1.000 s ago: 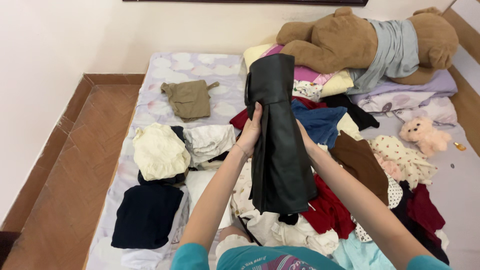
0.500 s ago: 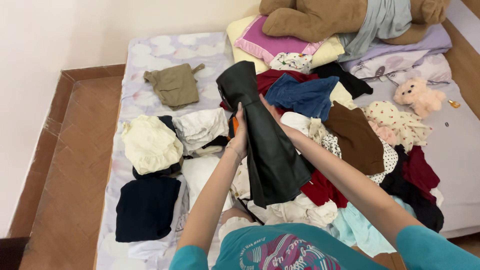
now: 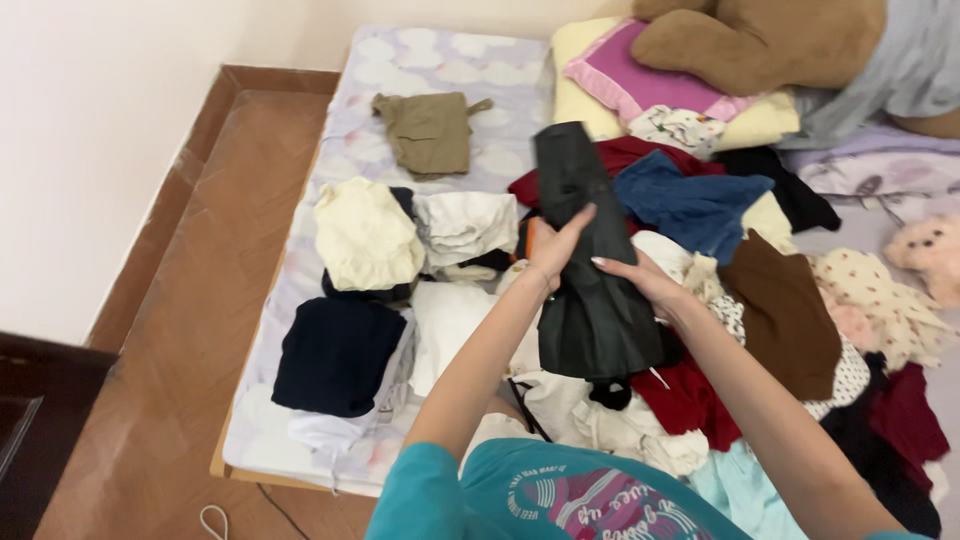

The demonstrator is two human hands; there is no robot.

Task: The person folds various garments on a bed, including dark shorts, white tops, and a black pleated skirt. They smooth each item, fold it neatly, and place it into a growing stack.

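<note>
Between left hand [image 3: 556, 250] and right hand [image 3: 640, 280] (both gripping): black garment [image 3: 590, 270].

Brown plush bear [image 3: 760, 45] cut off at top edge, pink plush toy [image 3: 930, 255] cropped right — motion-blurred

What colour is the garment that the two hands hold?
The garment is black with a slight sheen, seen in the head view.

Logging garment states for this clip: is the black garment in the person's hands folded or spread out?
Folded. The black garment forms a long narrow strip with layered edges, gripped by the left hand and right hand above the clothes pile.
</note>
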